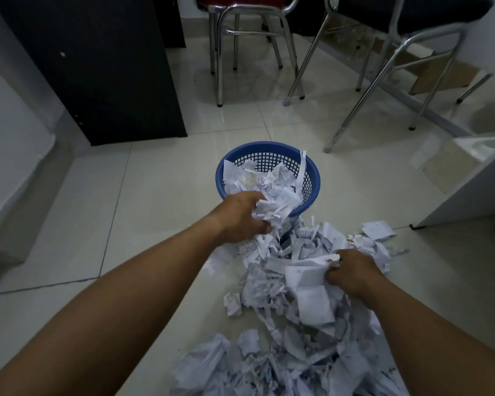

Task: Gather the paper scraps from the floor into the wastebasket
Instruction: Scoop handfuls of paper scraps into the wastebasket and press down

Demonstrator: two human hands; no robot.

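left grip [240,217]: fingers curled tight round a wad of paper scraps [272,210], held right over the near rim of the wastebasket [266,146]; bare forearm comes in from near left.
right grip [352,274]: clamped on white sheets at the top of the scrap pile [297,324], fingertips buried in paper; sits near and right of the wastebasket.
wastebasket: blue, mesh wall, upright on the floor [155,201], mid scene; partly filled with scraps, one long strip poking up at its right rim.
scrap pile: on the floor, runs from the wastebasket's near-right side down to the near edge; torn sheets and thin strips mixed; reaches the wastebasket's base.
floor: pale glossy tiles.
far: red-seat chair [249,32] and dark-seat chair [406,30], both chrome-legged; black cabinet [103,67] far left; flat cardboard [446,77] far right.
right edge: white unit [469,181].
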